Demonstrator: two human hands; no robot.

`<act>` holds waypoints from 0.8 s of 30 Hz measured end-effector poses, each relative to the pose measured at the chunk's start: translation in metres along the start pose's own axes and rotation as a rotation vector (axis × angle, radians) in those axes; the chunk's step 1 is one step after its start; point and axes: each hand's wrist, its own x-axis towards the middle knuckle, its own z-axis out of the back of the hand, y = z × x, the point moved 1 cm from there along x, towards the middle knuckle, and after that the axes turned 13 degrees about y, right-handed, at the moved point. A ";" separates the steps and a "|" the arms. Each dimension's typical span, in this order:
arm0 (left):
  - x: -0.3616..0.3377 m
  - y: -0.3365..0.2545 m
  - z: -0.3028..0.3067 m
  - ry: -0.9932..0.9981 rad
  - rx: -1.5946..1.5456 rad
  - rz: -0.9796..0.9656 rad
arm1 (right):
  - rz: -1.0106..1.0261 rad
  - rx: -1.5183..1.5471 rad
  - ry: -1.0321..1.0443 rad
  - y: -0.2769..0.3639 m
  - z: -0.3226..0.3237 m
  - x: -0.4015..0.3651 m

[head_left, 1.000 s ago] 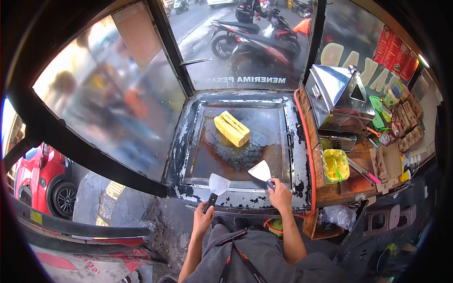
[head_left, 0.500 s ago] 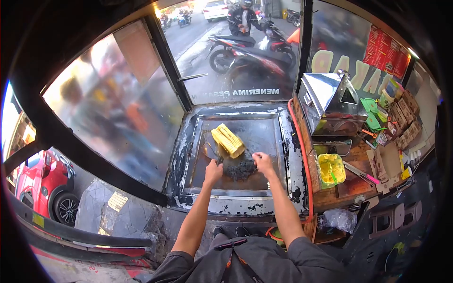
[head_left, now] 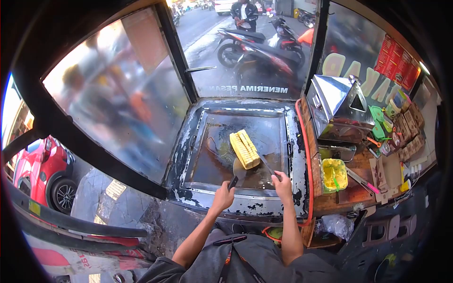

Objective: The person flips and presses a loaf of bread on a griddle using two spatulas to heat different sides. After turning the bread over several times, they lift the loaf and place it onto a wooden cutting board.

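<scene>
A yellow-brown block of bread (head_left: 245, 149) lies slantwise on the dark, greasy griddle (head_left: 212, 170). My left hand (head_left: 223, 195) is closed on the black handle of a spatula (head_left: 239, 168), whose round-edged blade is just below the bread's near end. In my right hand (head_left: 282, 185) is a long, narrow metal blade (head_left: 267, 162), its far part beside the bread's right edge.
A red-orange hose (head_left: 306, 155) runs along the griddle's right side. Beyond it are a metal box (head_left: 337, 113), a yellow tub (head_left: 334, 175) with a green utensil, and pink-handled tongs (head_left: 365, 181). A person (head_left: 244, 16) stands outside near motorcycles.
The bread has come down off the tools and lies flatter on the griddle, turned more lengthwise. Both hands have moved nearer my body, the spatula drawn back from the bread. The view has shifted slightly.
</scene>
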 end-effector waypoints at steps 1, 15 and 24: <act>-0.009 0.009 -0.002 0.053 -0.079 0.036 | 0.034 -0.021 -0.033 -0.001 0.007 -0.002; -0.117 0.020 0.035 0.061 -0.399 0.262 | 0.034 -0.498 0.022 0.020 -0.028 -0.015; -0.145 0.030 0.052 -0.074 -0.482 0.326 | 0.028 -0.685 0.447 0.109 -0.049 0.002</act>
